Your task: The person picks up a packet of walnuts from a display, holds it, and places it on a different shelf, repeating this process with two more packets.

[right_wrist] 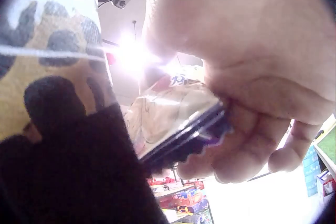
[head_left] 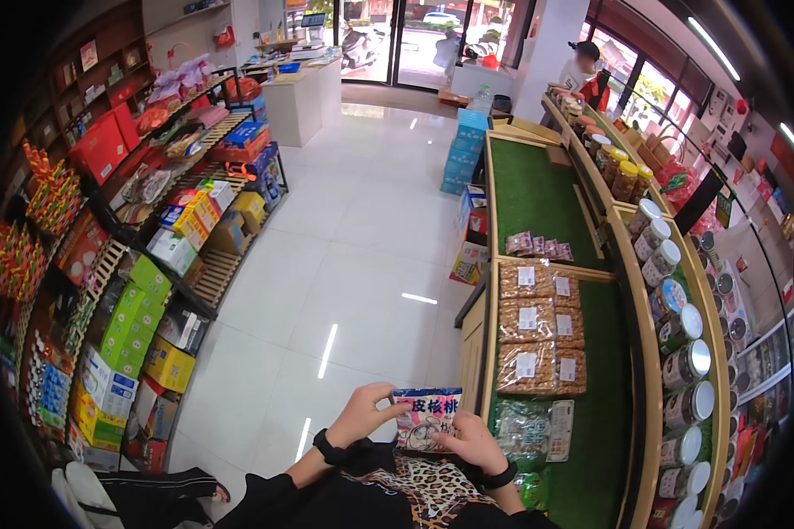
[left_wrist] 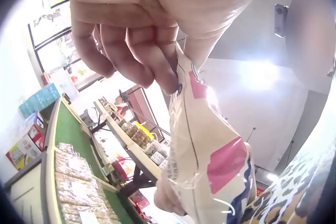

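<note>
A snack bag (head_left: 428,421) with a blue top edge, large dark characters and a cartoon drawing is held up in front of the body. My left hand (head_left: 363,416) pinches its left top corner between thumb and fingers. On the opposite side my right hand (head_left: 476,443) grips it, thumb on the printed front. In the left wrist view the bag (left_wrist: 202,155) appears edge-on, its corner between left thumb and forefinger (left_wrist: 152,58). Seen from the right wrist, the bag's dark zigzag edge (right_wrist: 184,142) lies along the right fingers (right_wrist: 247,150).
To the right stands a wooden display counter with green matting (head_left: 609,353), bearing packs of brown snacks (head_left: 528,322), small packets (head_left: 538,245) and a row of jars (head_left: 686,361). Shelves of boxed goods (head_left: 137,313) line the left. A white tiled aisle (head_left: 353,264) runs between them.
</note>
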A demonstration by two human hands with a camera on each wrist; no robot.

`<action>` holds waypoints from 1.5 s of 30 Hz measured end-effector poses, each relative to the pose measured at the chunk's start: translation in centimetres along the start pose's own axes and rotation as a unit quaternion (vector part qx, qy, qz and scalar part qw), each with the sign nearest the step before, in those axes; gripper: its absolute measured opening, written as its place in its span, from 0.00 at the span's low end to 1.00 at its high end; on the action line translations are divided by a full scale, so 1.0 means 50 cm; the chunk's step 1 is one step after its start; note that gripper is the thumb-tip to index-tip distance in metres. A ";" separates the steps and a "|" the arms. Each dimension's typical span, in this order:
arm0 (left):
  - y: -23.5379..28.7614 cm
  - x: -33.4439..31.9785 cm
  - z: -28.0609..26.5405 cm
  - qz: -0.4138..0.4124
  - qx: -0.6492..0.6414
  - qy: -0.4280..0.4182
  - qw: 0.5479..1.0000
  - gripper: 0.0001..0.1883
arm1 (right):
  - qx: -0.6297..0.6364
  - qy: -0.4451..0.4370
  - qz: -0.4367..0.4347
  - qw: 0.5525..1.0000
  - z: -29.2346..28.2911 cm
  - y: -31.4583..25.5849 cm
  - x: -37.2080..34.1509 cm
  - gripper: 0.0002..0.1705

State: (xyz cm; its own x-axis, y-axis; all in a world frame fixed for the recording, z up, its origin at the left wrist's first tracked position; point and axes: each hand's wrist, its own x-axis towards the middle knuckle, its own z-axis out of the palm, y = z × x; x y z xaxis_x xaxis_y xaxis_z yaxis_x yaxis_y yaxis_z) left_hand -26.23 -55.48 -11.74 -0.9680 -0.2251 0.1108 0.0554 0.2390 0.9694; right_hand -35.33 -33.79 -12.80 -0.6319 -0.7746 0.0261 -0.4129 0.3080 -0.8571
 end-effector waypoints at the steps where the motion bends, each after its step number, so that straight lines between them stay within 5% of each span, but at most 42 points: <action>1: 0.001 0.006 0.024 0.004 0.006 -0.009 1.000 0.11 | 0.004 -0.020 0.026 0.999 -0.012 0.022 -0.018 0.30; 8: -0.022 0.094 0.095 -0.031 -0.029 -0.001 0.999 0.12 | 0.003 -0.026 0.046 0.999 -0.069 0.075 0.002 0.32; 10: -0.034 0.127 0.102 -0.102 -0.072 0.010 0.992 0.13 | 0.007 -0.022 0.065 0.998 -0.083 0.089 0.025 0.31; 19: -0.096 0.283 0.080 -0.094 -0.040 -0.015 0.995 0.21 | 0.048 -0.036 0.097 0.993 -0.111 0.122 0.151 0.27; 28: -0.096 0.556 -0.113 0.024 0.059 -0.013 0.998 0.21 | -0.002 0.024 0.061 0.998 -0.133 0.078 0.451 0.26; 36: -0.141 0.655 -0.296 0.047 0.043 -0.147 0.987 0.12 | 0.088 0.053 0.041 0.994 -0.093 0.059 0.647 0.26; 37: -0.165 0.651 -0.302 -0.016 0.003 -0.153 0.988 0.13 | 0.089 0.041 0.034 0.995 -0.086 0.054 0.661 0.26; 45: -0.204 0.669 -0.338 -0.102 -0.053 -0.115 0.987 0.14 | 0.001 -0.033 -0.016 0.999 -0.084 0.086 0.767 0.32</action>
State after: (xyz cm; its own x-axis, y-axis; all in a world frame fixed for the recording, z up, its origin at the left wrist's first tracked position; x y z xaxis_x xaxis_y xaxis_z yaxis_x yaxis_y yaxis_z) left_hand -55.07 -81.41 -14.24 -0.9910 -0.0354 -0.1294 -0.1325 0.1077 0.9853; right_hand -64.08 -59.83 -13.32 -0.5737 -0.8189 0.0187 -0.4310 0.2824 -0.8571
